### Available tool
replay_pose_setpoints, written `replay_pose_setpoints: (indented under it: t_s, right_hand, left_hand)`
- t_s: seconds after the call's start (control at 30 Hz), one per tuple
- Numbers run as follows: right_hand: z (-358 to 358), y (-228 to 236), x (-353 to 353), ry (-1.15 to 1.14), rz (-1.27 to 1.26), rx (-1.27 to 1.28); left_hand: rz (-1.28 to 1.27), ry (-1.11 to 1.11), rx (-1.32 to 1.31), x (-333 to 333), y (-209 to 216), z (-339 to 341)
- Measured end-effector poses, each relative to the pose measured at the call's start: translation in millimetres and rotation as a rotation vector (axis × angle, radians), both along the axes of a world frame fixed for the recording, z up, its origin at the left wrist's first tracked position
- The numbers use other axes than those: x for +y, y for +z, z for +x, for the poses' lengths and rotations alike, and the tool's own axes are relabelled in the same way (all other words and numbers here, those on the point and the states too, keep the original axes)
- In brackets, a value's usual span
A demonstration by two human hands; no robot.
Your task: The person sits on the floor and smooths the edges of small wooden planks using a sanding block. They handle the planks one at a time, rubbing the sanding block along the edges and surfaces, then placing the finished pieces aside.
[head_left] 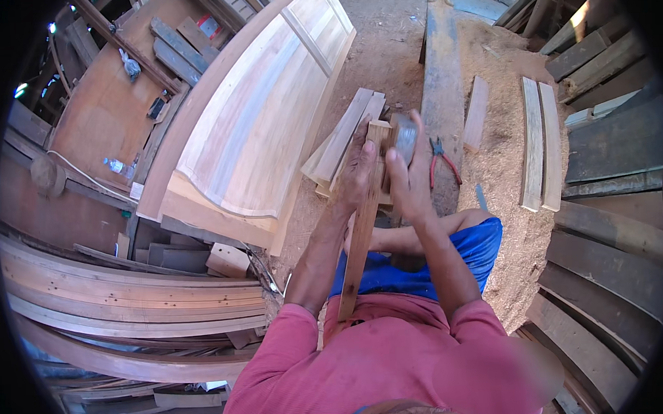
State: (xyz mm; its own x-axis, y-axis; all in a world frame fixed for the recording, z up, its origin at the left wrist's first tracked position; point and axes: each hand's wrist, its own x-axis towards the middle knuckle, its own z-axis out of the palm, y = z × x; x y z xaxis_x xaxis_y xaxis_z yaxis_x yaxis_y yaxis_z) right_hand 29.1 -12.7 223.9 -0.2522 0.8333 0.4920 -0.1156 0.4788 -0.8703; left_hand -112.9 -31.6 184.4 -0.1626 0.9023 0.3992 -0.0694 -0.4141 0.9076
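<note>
A long narrow wooden strip [360,246] runs from my lap up to my hands, its near end resting against my body. My left hand [356,173] is closed around the strip near its far end. My right hand [411,189] is closed on a grey shiny block-shaped thing [404,135] beside that end; it is blurred and partly hidden by the fingers, so I cannot tell its kind. Pliers [445,164] with red handles lie on the low plank [443,64], just right of my right hand. Short wooden pieces [344,137] lie stacked beyond my left hand.
A large pale wooden panel [249,137] stands at the left. Curved boards [130,287] are stacked at the lower left, and dark boards [604,263] line the right. Two wooden strips [531,145] and a short piece [476,114] lie on the sawdust-covered floor [503,208].
</note>
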Motion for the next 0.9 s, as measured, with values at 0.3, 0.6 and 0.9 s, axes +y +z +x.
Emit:
replay_pose_setpoints:
  t_s: [0.3, 0.6, 0.9]
  right_hand:
    - [-7.5, 10.1, 63.2, -0.054, -0.034, 0.037]
    - [35.2, -15.4, 52.9, 0.167, -0.294, 0.232]
    - [27.5, 8.7, -1.2, 0.119, -0.078, 0.150]
  left_hand:
    - [0.036, 0.073, 0.238, -12.7, -0.2, 4.7]
    - [-0.092, 0.101, 0.077, -28.2, 32.6, 17.9]
    - [-0.025, 0.068, 0.055, -34.9, 44.5, 28.2]
